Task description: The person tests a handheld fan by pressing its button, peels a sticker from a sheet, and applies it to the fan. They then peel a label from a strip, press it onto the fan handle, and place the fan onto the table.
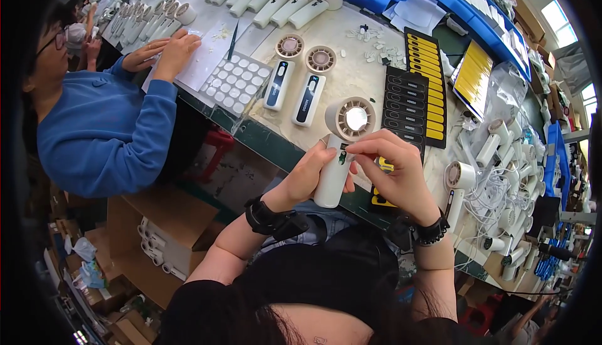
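In the centre of the frame the fan [333, 184], long axis running nearly up and down with its head uppermost, lies just left of the right hand [396, 168], whose fingertips bunch at the handle's cutout [342, 156], grip unclear, while the left hand [306, 177] clasps the handle.

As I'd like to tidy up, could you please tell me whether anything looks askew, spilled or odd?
The white cables at right lie in a loose tangle among handheld fans, and small white pieces are scattered at the back, unlike the white discs laid in rows. I see no clear damage to the held fan.
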`<control>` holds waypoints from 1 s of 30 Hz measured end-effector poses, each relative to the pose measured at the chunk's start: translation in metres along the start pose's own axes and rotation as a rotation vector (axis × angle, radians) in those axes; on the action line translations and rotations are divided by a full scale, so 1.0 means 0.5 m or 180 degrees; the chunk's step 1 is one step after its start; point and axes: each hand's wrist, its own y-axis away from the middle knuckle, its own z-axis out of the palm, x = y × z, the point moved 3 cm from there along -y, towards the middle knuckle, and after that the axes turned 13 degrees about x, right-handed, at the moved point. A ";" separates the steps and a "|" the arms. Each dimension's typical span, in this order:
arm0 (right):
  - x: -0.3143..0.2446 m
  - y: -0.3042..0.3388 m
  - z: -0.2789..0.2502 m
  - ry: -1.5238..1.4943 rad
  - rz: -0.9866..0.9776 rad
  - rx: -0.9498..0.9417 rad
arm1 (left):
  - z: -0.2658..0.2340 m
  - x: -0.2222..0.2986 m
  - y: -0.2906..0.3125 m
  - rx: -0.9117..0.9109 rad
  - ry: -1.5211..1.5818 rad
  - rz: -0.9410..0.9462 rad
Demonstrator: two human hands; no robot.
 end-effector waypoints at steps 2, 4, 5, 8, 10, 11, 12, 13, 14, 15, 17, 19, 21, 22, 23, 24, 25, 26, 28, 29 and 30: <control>0.000 0.004 -0.003 0.0021 0.0015 0.0012 | 0.004 -0.002 0.001 -0.0002 -0.0062 -0.0014; -0.001 0.007 -0.007 0.0085 0.0018 0.0009 | 0.009 -0.003 0.002 -0.0011 -0.0163 -0.0004; -0.002 0.008 -0.008 0.0081 0.0016 0.0017 | 0.010 -0.004 0.003 -0.0013 -0.0172 -0.0005; -0.002 0.010 -0.007 0.0135 0.0010 -0.0037 | 0.007 -0.009 0.002 0.0040 -0.0268 -0.0003; 0.001 0.011 -0.006 0.0118 0.0053 -0.0011 | 0.014 -0.009 0.002 0.0108 -0.0335 -0.0024; 0.003 0.011 -0.006 0.0100 0.0092 0.0007 | 0.017 -0.010 0.002 0.0181 -0.0398 -0.0038; 0.004 0.012 -0.005 0.0083 0.0130 0.0024 | 0.019 -0.010 0.002 0.0255 -0.0461 -0.0052; 0.004 0.013 -0.003 0.0078 0.0131 0.0025 | 0.018 -0.012 0.002 0.0259 -0.0464 -0.0053; 0.004 0.014 -0.002 0.0096 0.0154 0.0075 | 0.016 -0.015 0.002 0.0255 -0.0452 -0.0051; 0.004 0.015 0.000 0.0113 0.0178 0.0124 | 0.014 -0.018 0.001 0.0251 -0.0440 -0.0049; 0.006 0.019 0.004 0.0127 0.0201 0.0171 | 0.012 -0.018 0.002 0.0253 -0.0428 -0.0045; 0.000 0.027 0.006 0.0637 -0.0502 0.0280 | 0.017 -0.010 0.002 0.0241 -0.0205 -0.0093; 0.003 0.034 0.014 0.0890 -0.0858 0.0334 | 0.018 -0.009 0.000 0.0236 -0.0095 -0.0113; 0.006 0.039 0.019 0.0988 -0.1100 0.0483 | 0.016 -0.012 -0.002 0.0237 0.0059 -0.0147; 0.008 0.043 0.024 0.1084 -0.1341 0.0632 | 0.015 -0.016 -0.004 0.0239 0.0214 -0.0182; 0.007 0.047 0.027 0.1180 -0.1580 0.0782 | 0.014 -0.018 -0.005 0.0240 0.0369 -0.0218; 0.009 0.048 0.028 0.1179 -0.1580 0.0785 | 0.015 -0.017 -0.004 0.0239 0.0366 -0.0218; 0.009 0.048 0.029 0.1226 -0.1686 0.0766 | 0.015 -0.016 -0.003 0.0256 0.0381 -0.0222; 0.007 0.049 0.032 0.1317 -0.1902 0.0727 | 0.016 -0.015 -0.003 0.0290 0.0412 -0.0224; 0.004 0.048 0.033 0.1316 -0.1906 0.0730 | 0.017 -0.015 -0.003 0.0290 0.0409 -0.0222; -0.001 0.049 0.033 0.1390 -0.1889 0.0723 | 0.018 -0.016 -0.003 0.0396 0.0433 -0.0195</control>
